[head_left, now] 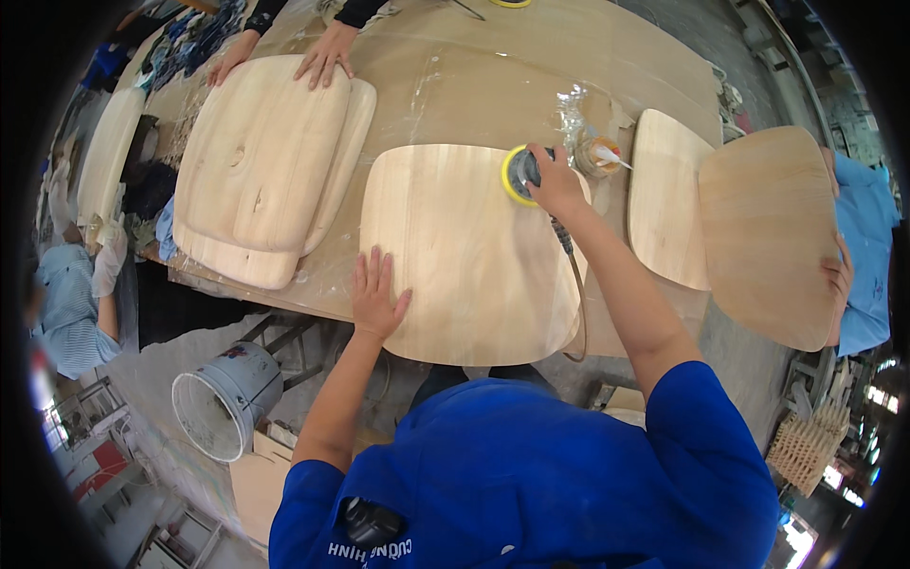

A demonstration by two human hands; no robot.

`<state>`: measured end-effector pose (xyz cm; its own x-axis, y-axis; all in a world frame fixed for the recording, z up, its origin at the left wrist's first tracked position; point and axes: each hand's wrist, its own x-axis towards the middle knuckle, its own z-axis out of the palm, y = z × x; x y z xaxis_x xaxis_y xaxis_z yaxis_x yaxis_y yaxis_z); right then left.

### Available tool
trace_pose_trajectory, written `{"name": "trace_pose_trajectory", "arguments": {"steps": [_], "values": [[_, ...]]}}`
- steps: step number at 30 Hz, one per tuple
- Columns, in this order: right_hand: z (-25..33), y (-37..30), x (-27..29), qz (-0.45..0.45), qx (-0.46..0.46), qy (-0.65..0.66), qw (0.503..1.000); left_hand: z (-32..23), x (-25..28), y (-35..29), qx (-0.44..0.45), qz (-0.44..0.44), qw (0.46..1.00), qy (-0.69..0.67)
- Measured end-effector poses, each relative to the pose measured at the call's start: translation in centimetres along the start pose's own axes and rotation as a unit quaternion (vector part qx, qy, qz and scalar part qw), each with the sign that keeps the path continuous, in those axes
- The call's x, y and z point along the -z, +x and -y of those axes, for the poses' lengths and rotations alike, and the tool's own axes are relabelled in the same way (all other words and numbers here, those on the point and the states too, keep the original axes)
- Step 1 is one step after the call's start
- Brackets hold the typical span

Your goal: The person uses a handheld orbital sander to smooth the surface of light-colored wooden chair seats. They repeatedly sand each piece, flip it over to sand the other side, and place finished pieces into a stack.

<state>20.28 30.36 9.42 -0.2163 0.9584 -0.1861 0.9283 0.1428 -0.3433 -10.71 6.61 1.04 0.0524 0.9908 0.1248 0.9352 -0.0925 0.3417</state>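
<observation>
A pale wooden panel with rounded corners (455, 256) lies flat before me at the table's near edge. My right hand (557, 185) is closed around a round orbital sander (519, 175) with a yellow rim, which rests over the panel's far right corner. From the sander a hose (574, 270) runs down past the panel's right side. Fingers outstretched, my left hand (377, 294) lies flat on the panel's left edge. Just beyond the sander stands a jar (599, 156) with a white-tipped thing in it.
At the left, a co-worker's hands (327, 55) rest on stacked wooden panels (256, 161). Another person at the right holds a panel (773, 237) beside one lying on the table (664, 199). A white bucket (223, 403) is below the table's near left edge.
</observation>
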Motion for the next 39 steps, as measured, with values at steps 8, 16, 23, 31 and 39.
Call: {"name": "trace_pose_trajectory", "arguments": {"steps": [8, 16, 23, 31, 39], "values": [[8.2, 3.7, -3.1, 0.011, 0.071, 0.005, 0.997, -0.1, 0.2, -0.1, 0.019, 0.012, 1.0, -0.004], [19.6, 4.4, -6.7, 0.073, 0.139, 0.02, 0.987, -0.2, 0.1, 0.0, 0.009, 0.01, 1.0, -0.024], [16.8, 4.4, -6.1, 0.05, 0.144, 0.037, 0.988, 0.1, -0.2, -0.2, 0.006, 0.007, 1.0, -0.012], [1.4, 1.0, -1.5, -0.004, 0.038, 0.018, 0.999, 0.1, -0.2, -0.1, 0.006, -0.004, 1.0, -0.002], [3.4, 1.9, -2.0, -0.027, 0.026, 0.032, 0.999, -0.2, 0.3, -0.1, 0.024, -0.006, 0.999, -0.021]]}}
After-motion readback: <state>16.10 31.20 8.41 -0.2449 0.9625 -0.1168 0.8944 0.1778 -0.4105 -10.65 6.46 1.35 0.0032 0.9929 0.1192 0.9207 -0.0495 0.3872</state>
